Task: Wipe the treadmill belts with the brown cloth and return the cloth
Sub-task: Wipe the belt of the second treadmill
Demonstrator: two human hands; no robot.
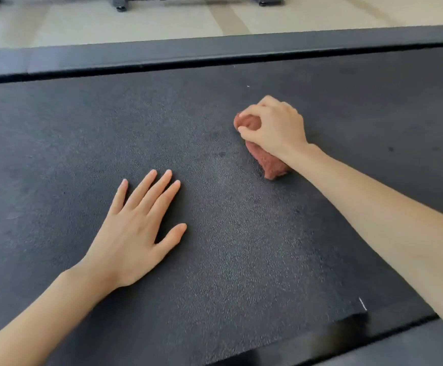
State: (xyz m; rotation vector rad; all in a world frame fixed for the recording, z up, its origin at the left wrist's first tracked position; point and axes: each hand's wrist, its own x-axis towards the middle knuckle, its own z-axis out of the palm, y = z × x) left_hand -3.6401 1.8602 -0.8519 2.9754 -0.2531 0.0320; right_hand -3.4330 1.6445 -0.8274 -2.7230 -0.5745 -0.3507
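Cloth position: the crumpled reddish-brown terry cloth (266, 157) lay on the dark grey textured treadmill belt (228, 247), right of the middle, under the right hand (274, 128).
Key relation: the cloth was to the right and farther away from the left hand (136, 233), with bare belt between them; its long axis ran from far-left to near-right, about along the right forearm. The right hand was clearly the nearer one, because it was already on the cloth.
Right hand: its fingers were curled around the bunched cloth and it pressed the cloth down on the belt.
Left hand: it lay flat on the belt, palm down, fingers straight and spread, and it held nothing.
Cloth look: it was bunched into a lump, soft and fuzzy, with one end showing between thumb and fingers and the other end sticking out near the wrist.
Belt look: a paler streaked area was in the middle, with small dark spots at the right.
Step, as I judged: wiping was in progress; returning the cloth was not yet done.
Far side: the grey smooth side rail (215, 52) bordered the belt.
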